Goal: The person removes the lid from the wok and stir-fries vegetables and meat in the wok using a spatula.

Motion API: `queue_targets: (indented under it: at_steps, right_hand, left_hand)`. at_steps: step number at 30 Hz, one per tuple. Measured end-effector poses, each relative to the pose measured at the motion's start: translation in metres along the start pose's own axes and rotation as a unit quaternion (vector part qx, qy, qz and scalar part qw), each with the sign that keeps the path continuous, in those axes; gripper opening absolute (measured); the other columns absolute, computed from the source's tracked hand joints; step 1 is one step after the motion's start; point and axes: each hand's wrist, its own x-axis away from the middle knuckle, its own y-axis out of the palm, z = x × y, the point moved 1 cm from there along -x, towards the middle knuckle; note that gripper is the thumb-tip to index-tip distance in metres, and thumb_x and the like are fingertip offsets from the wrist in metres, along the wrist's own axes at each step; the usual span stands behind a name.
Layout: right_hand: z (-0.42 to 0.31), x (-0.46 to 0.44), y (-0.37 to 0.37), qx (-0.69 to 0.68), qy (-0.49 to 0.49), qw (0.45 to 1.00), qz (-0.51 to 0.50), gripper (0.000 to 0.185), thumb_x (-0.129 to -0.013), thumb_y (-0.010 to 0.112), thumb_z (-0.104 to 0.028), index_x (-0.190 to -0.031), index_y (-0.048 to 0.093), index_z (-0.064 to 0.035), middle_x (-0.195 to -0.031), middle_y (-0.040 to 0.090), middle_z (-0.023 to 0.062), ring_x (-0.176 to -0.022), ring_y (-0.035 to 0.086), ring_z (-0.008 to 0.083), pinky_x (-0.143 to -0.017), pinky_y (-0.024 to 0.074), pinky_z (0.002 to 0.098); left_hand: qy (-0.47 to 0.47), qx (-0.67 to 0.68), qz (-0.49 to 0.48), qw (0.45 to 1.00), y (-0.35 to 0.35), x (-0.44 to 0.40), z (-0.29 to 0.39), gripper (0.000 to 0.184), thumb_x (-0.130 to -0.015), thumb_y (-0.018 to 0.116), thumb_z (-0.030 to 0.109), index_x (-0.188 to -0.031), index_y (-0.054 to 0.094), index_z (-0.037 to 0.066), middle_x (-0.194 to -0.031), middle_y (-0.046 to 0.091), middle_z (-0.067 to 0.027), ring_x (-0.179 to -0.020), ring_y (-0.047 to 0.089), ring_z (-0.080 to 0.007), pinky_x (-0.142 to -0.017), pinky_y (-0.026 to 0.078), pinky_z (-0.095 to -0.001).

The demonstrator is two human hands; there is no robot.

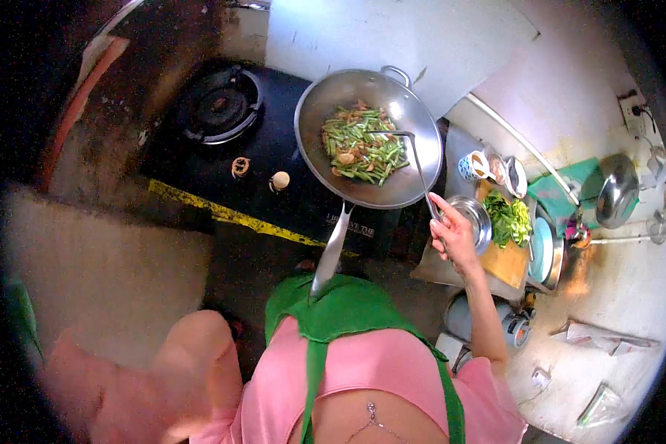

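A steel wok point(314, 163) with green bean pieces point(381, 163) and brownish bits in it sits on the right side of the black stove. My right hand point(455, 233) is closed around the end of a long metal cooking utensil point(419, 159), at the wok's right rim. The utensil reaches over the rim and bends sharply towards the beans; among them its head cannot be made out, so spatula or ladle is unclear. The wok's long flat handle point(333, 248) points towards my green apron point(348, 311). My left arm point(200, 348) is bent and blurred at lower left; its hand does not show.
A second burner point(223, 107) and two knobs are on the stove point(200, 177) at left. On the right, a steel bowl point(475, 222), cut greens point(507, 222) on a cutting board point(507, 263), seasoning bowls point(475, 164) and a blue basin point(542, 248) crowd the counter.
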Motion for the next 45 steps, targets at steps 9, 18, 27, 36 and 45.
queue_targets:
  at_steps: [9, 18, 27, 36, 45]
  right_hand:
    - [0.005, -0.018, 0.015, -0.009, 0.018, 1.000, -0.008, 0.052, -0.086, 0.053, -0.008, -0.136, 0.040, -0.0170, -0.061, 0.047, -0.0029, -0.042, 0.042, 0.0045, -0.031, 0.0329, 0.0188]
    - [-0.009, -0.092, 0.030, -0.014, -0.020, 0.999, 0.035, 0.054, -0.085, 0.054, -0.007, -0.136, 0.038, -0.0131, -0.061, 0.047, -0.0013, -0.041, 0.040, 0.0056, -0.030, 0.0323, 0.0203]
    - [-0.016, -0.099, 0.030, 0.003, -0.020, 1.000, 0.001, 0.055, -0.084, 0.053, -0.005, -0.136, 0.037, -0.0092, -0.059, 0.047, -0.0004, -0.041, 0.041, 0.0068, -0.031, 0.0323, 0.0208]
    - [-0.016, -0.117, 0.049, -0.001, 0.036, 0.999, -0.040, 0.055, -0.084, 0.053, -0.005, -0.136, 0.038, -0.0132, -0.060, 0.047, 0.0005, -0.041, 0.041, 0.0076, -0.032, 0.0331, 0.0225]
    - [-0.024, -0.115, 0.044, 0.152, -0.057, 0.983, -0.089, 0.053, -0.083, 0.054, -0.009, -0.135, 0.041, -0.0116, -0.057, 0.047, -0.0008, -0.040, 0.043, 0.0073, -0.034, 0.0348, 0.0236]
  left_hand:
    - [0.058, 0.047, -0.029, 0.997, 0.011, 0.010, 0.026, 0.015, -0.087, 0.049, 0.008, -0.087, 0.059, -0.003, -0.081, 0.060, -0.0093, -0.077, 0.059, -0.0166, -0.078, 0.048, -0.0294]
    - [0.072, 0.072, -0.043, 0.994, 0.021, 0.015, 0.037, 0.016, -0.087, 0.047, 0.003, -0.087, 0.060, -0.006, -0.075, 0.058, -0.0083, -0.072, 0.058, -0.0138, -0.075, 0.050, -0.0246]
    - [0.242, 0.132, -0.071, 0.959, 0.022, 0.007, 0.035, 0.020, -0.089, 0.045, 0.003, -0.086, 0.062, -0.007, -0.071, 0.057, -0.0082, -0.070, 0.058, -0.0128, -0.074, 0.052, -0.0224]
    - [0.124, 0.094, -0.067, 0.986, 0.022, 0.014, 0.042, 0.019, -0.089, 0.045, 0.004, -0.086, 0.061, -0.006, -0.072, 0.057, -0.0080, -0.070, 0.058, -0.0130, -0.075, 0.051, -0.0226]
    - [0.114, 0.077, -0.055, 0.989, 0.020, 0.017, 0.043, 0.018, -0.089, 0.046, 0.005, -0.086, 0.061, -0.005, -0.073, 0.057, -0.0079, -0.070, 0.058, -0.0131, -0.075, 0.051, -0.0228]
